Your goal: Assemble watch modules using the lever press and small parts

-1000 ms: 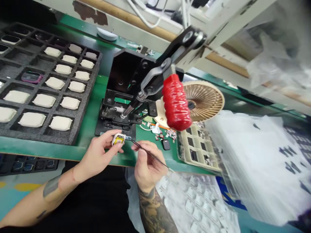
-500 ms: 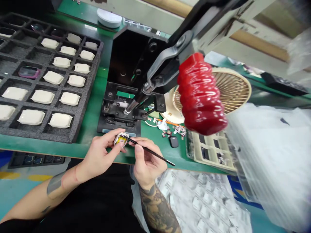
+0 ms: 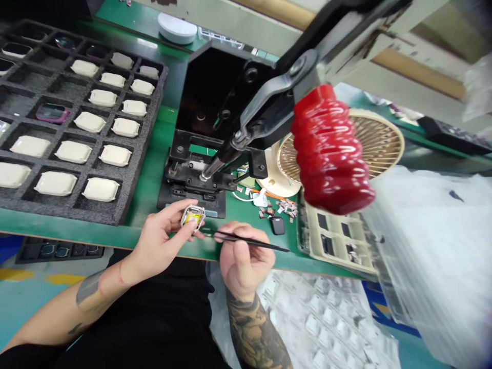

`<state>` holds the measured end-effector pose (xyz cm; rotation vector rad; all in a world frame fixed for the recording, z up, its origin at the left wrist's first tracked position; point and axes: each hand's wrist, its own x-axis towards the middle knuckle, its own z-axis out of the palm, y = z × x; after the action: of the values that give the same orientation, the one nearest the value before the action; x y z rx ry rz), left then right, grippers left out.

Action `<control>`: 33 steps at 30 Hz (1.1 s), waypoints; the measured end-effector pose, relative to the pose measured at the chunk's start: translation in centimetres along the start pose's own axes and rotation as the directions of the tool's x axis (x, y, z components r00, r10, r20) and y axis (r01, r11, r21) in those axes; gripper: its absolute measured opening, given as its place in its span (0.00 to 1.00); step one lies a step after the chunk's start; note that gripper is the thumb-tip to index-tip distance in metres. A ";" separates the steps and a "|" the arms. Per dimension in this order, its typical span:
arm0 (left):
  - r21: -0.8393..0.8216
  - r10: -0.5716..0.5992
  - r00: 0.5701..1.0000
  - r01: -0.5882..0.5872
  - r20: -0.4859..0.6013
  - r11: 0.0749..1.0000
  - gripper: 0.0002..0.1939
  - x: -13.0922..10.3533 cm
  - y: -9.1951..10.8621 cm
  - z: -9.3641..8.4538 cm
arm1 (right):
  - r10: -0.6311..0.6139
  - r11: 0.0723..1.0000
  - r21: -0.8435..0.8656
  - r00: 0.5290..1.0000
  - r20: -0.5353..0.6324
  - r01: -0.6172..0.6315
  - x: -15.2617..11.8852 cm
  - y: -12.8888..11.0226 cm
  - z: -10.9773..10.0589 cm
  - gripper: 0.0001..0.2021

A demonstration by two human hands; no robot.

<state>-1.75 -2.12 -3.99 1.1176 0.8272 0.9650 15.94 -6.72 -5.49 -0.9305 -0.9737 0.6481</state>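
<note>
The left hand (image 3: 156, 243) reached toward two o'clock, thumb and fingers clamped on the small watch case (image 3: 193, 218), its open side up. The right hand (image 3: 246, 259), palm partly up, pinched black tweezers (image 3: 255, 242) between its fingers, their tips near the case at its four o'clock but apart from it. The silvery case showed a yellow patch inside, just above the bench (image 3: 148, 179), near the press (image 3: 192, 177) at its twelve o'clock.
</note>
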 end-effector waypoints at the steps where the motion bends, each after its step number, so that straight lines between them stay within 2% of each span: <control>1: -0.030 -0.007 1.000 0.007 -0.010 1.000 0.22 0.0 0.0 0.1 | -0.026 1.000 -0.004 0.997 -0.075 0.026 0.0 0.0 0.1 0.05; 3: -0.064 -0.015 1.000 0.014 -0.019 0.998 0.22 0.0 0.0 0.2 | -0.009 1.000 -0.019 0.991 -0.134 0.007 0.1 0.2 0.3 0.06; 7: -0.084 -0.011 1.000 0.010 -0.009 0.996 0.22 0.2 0.4 0.1 | 0.116 0.992 -0.052 0.992 -0.042 -0.119 0.1 0.5 0.5 0.05; 9: -0.126 -0.009 1.000 0.008 -0.008 0.992 0.22 0.3 0.7 -0.1 | 0.129 0.991 -0.038 0.992 -0.016 -0.130 -0.1 0.4 0.6 0.04; 13: -0.178 -0.076 0.993 0.058 -0.095 0.982 0.22 0.3 0.9 -0.8 | 0.154 0.985 0.071 0.987 0.051 -0.158 -0.4 -1.9 -0.4 0.12; 15: -0.139 -0.082 0.986 0.062 -0.142 0.988 0.23 0.1 0.8 -1.1 | 0.147 0.980 0.129 0.986 0.073 -0.155 0.3 -4.3 -2.7 0.14; 17: -0.087 -0.056 0.988 0.043 -0.145 0.995 0.24 -0.2 0.7 -1.3 | 0.058 0.989 0.126 0.993 0.107 -0.072 2.0 -7.4 -6.5 0.16; 19: -0.016 -0.050 0.991 0.048 -0.122 0.999 0.25 -0.4 0.7 -1.3 | -0.062 0.998 0.020 0.990 0.128 0.059 4.6 -10.2 -11.4 0.18; 20: 0.030 -0.057 0.993 0.061 -0.108 0.998 0.25 -0.4 0.7 -1.2 | -0.111 0.989 -0.085 0.990 0.087 0.119 6.2 -11.3 -13.9 0.19; 21: 0.078 -0.066 0.994 0.072 -0.085 0.994 0.25 -0.4 0.7 -1.1 | -0.164 0.960 -0.234 0.986 -0.027 0.153 7.9 -12.0 -16.2 0.19; 22: 0.129 -0.075 0.996 0.081 -0.052 0.988 0.27 -0.3 0.8 -0.9 | -0.256 0.898 -0.411 0.946 -0.199 0.157 9.5 -12.4 -18.3 0.18; 23: 0.179 -0.080 0.997 0.081 -0.013 0.980 0.29 -0.2 0.7 -0.8 | -0.390 0.809 -0.569 0.858 -0.334 0.147 10.9 -12.3 -19.9 0.17; 25: 0.261 -0.079 0.995 0.061 0.058 0.963 0.33 0.1 0.4 -0.6 | -0.575 0.668 -0.740 0.686 -0.446 0.078 12.5 -11.5 -21.5 0.17; 26: 0.294 -0.076 0.994 0.050 0.076 0.955 0.34 0.1 0.1 -0.6 | -0.620 0.627 -0.776 0.648 -0.443 0.070 12.4 -10.9 -21.4 0.17; 27: 0.328 -0.074 0.994 0.044 0.080 0.943 0.34 0.2 -0.2 -0.6 | -0.636 0.601 -0.795 0.651 -0.415 0.080 11.8 -10.2 -20.9 0.15; 29: 0.406 -0.063 0.997 0.037 0.051 0.913 0.30 0.0 -1.0 -0.9 | -0.631 0.535 -0.829 0.730 -0.263 0.164 9.4 -8.8 -18.7 0.09; 30: 0.448 -0.052 0.998 0.033 0.031 0.893 0.29 -0.1 -1.3 -1.1 | -0.608 0.483 -0.840 0.785 -0.119 0.246 7.8 -8.1 -17.2 0.07; 31: 0.489 -0.038 0.999 0.029 0.010 0.872 0.28 -0.3 -1.6 -1.3 | -0.554 0.429 -0.828 0.829 0.075 0.361 6.3 -7.4 -15.8 0.10; 32: 0.521 -0.023 1.000 0.024 -0.009 0.853 0.27 -0.4 -1.9 -1.6 | -0.472 0.374 -0.793 0.835 0.284 0.481 5.0 -6.6 -14.4 0.13; 33: 0.540 -0.010 1.000 0.018 -0.019 0.841 0.26 -0.5 -2.1 -1.8 | -0.369 0.319 -0.746 0.801 0.471 0.585 4.0 -5.9 -13.2 0.15</control>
<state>-3.12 -2.31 -6.42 1.5865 1.1625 0.7398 29.86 -11.01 -2.02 -1.3713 -1.7791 -0.3946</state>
